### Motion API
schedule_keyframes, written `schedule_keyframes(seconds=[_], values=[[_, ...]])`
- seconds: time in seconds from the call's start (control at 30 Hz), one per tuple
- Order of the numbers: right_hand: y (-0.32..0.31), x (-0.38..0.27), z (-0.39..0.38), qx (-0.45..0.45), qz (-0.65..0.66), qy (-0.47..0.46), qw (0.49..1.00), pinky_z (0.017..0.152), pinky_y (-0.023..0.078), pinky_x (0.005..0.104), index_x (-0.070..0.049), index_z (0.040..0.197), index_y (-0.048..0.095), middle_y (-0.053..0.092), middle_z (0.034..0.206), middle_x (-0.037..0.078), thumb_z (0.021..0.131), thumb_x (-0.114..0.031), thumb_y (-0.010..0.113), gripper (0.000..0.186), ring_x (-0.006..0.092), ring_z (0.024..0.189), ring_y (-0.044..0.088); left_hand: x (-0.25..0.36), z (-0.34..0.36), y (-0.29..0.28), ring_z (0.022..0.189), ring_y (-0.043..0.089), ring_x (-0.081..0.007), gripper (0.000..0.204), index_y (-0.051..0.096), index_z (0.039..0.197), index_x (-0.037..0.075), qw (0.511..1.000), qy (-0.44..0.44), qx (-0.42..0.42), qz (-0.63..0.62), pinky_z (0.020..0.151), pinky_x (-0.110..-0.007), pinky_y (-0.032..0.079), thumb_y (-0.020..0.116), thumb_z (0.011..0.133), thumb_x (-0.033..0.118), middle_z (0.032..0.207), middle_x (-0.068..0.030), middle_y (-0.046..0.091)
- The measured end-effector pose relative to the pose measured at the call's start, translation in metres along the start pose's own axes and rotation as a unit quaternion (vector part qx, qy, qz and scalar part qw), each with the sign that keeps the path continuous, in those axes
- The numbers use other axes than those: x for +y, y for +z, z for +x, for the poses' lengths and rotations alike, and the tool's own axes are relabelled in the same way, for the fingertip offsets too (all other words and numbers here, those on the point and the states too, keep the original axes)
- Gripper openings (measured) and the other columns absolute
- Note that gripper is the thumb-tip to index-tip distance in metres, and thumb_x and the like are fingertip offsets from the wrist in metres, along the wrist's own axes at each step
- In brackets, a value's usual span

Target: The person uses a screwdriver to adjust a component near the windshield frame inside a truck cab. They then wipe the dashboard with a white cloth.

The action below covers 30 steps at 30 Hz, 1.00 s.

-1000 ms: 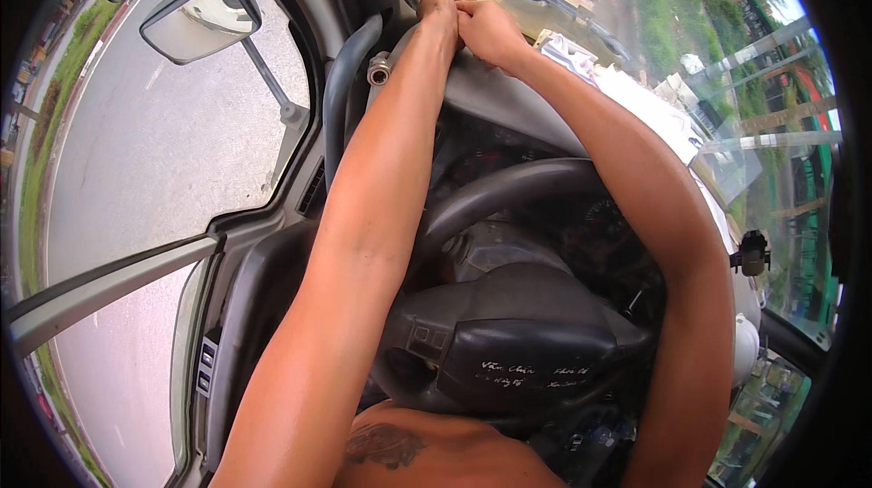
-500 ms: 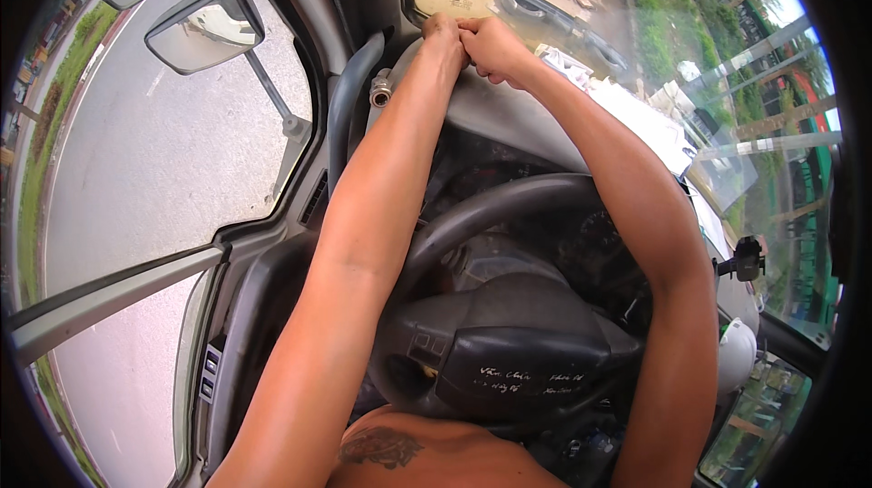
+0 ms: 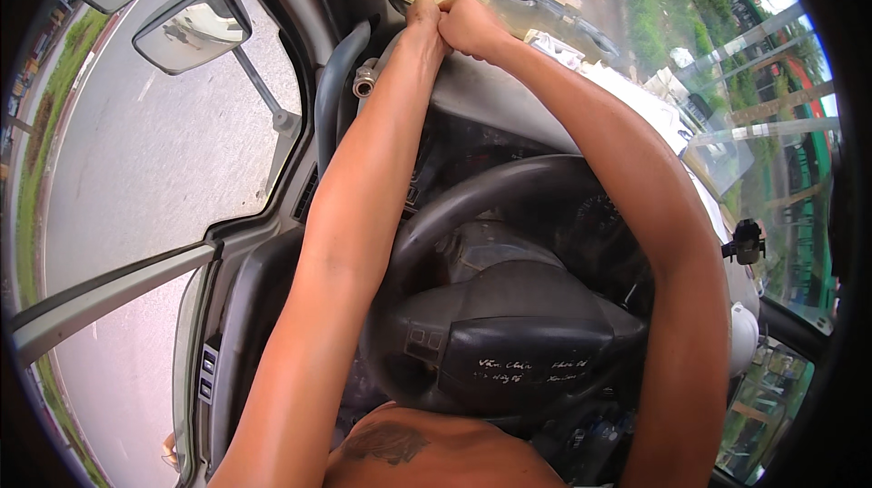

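Observation:
Both my arms stretch forward over the steering wheel (image 3: 490, 181) to the far left end of the dashboard (image 3: 495, 102), by the windshield's lower corner. There my left hand (image 3: 425, 18) and my right hand (image 3: 470, 25) meet, knuckles side by side and fingers curled closed. Whatever they grip, if anything, is hidden behind them. A metal pipe fitting (image 3: 364, 81) lies beside my left wrist, near a grey grab handle (image 3: 337, 93) on the door pillar. White papers (image 3: 627, 98) are spread along the dashboard, right of my right forearm.
The dark wheel hub (image 3: 527, 356) with handwriting sits below my arms. A phone mount (image 3: 747, 243) and a white helmet (image 3: 743, 338) are at the right. Side mirrors (image 3: 193, 25) hang outside the left window, above the road. Window switches (image 3: 208, 374) are on the door.
My closed hands remain together at the dashboard's far left corner. The view has shifted slightly, so the hands and dashboard appear a little higher and further left.

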State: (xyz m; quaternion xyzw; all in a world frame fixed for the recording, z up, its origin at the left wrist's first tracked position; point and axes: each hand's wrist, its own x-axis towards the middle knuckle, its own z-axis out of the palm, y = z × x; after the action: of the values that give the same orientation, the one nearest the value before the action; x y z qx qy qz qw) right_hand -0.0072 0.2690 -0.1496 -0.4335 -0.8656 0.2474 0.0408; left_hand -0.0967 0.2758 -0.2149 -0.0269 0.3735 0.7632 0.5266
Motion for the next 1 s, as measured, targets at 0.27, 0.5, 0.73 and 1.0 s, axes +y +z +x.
schedule_keyframes(seconds=[0.27,0.5,0.73,1.0], values=[[-0.005,0.014,0.002,-0.049,0.048,-0.002,0.998,0.05,0.051,0.0345,-0.02,0.126,0.068,0.064,0.067,0.01,0.096,-0.033,0.051,0.037,0.0201,0.052,0.06,-0.003,-0.016,-0.009,0.104,0.058,-0.038,0.045,0.045,0.124,-0.008,0.997,-0.021,-0.07,0.024,0.092,-0.054,0.047,0.027,0.107,0.029,0.115,-0.0266,0.058],[0.003,0.02,-0.008,-0.038,0.034,-0.005,0.999,0.055,0.053,0.034,-0.02,0.123,0.07,0.065,0.064,0.008,0.095,-0.034,0.048,0.038,0.0201,0.053,0.062,-0.005,-0.03,-0.012,0.101,0.06,-0.0408,0.045,0.042,0.127,-0.009,0.994,-0.008,-0.102,0.044,0.078,-0.055,0.05,0.031,0.106,0.029,0.122,-0.0298,0.054],[0.001,0.023,-0.005,-0.026,0.071,-0.002,0.997,0.056,0.054,0.0364,-0.007,0.112,0.072,0.068,0.068,0.011,0.094,-0.032,0.053,0.036,0.0233,0.055,0.065,-0.003,-0.045,-0.008,0.075,0.059,-0.0296,0.029,0.055,0.096,0.001,0.985,-0.001,-0.081,0.154,0.066,-0.046,0.049,0.043,0.102,0.027,0.084,-0.0142,0.059],[0.012,0.025,0.005,0.025,0.033,-0.046,0.998,0.093,0.05,0.0444,-0.007,0.117,0.07,0.067,0.113,0.026,0.091,-0.031,0.059,0.037,0.0386,0.109,0.064,-0.007,-0.03,-0.012,0.088,0.062,-0.0251,0.024,0.058,0.1,-0.001,0.993,0.049,-0.059,0.095,0.083,-0.04,0.051,0.047,0.1,0.02,0.096,-0.0144,0.064]])
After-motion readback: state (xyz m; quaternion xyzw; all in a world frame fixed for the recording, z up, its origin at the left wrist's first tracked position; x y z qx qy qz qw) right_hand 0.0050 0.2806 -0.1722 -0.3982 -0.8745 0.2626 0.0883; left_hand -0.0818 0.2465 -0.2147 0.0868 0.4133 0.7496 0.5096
